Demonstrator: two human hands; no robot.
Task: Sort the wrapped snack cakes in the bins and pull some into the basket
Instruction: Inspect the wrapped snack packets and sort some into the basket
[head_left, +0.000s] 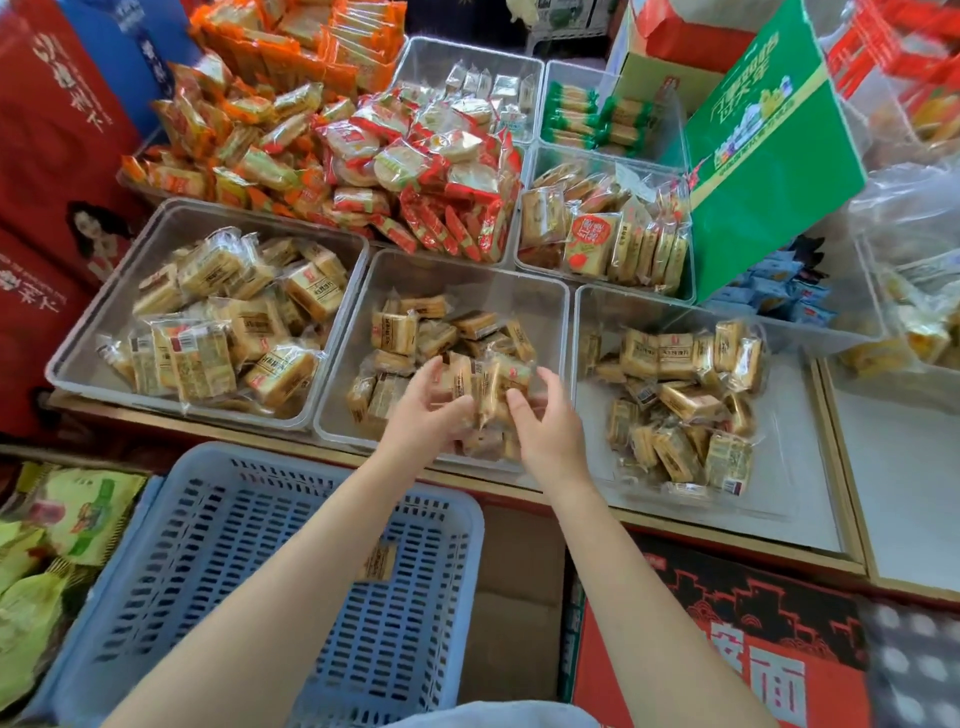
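snack cakes (480, 384), clear-wrapped, tan, gathered as a small bunch between both hands over the near side of the middle bin (540, 296). left hand (426, 410) cups the bunch from the left, fingers curled round it; right hand (545, 426) closes on it from the right, thumb and fingers curved against the wrappers. exact count in the bunch not readable.

more of the same cakes lie loose in the middle bin beneath. left bin (93, 332) holds larger packs of a similar kind, piled; right bin (587, 322) holds a looser scatter. all three sit side by side on the bench (831, 540).

blue basket (457, 509) stands below the bench edge, just in front of the middle bin, under the left forearm. one cake (378, 561) visible on its floor; otherwise mostly bare mesh.

step in hand, by judgement: lifting a handful out of the middle bin for the basket. early in the pulling.

next move calls for: keeping both hands pressed inward so slippery wrappers do not slide out, clearing the bin's near wall, then lowering toward the body and releasing over the basket.
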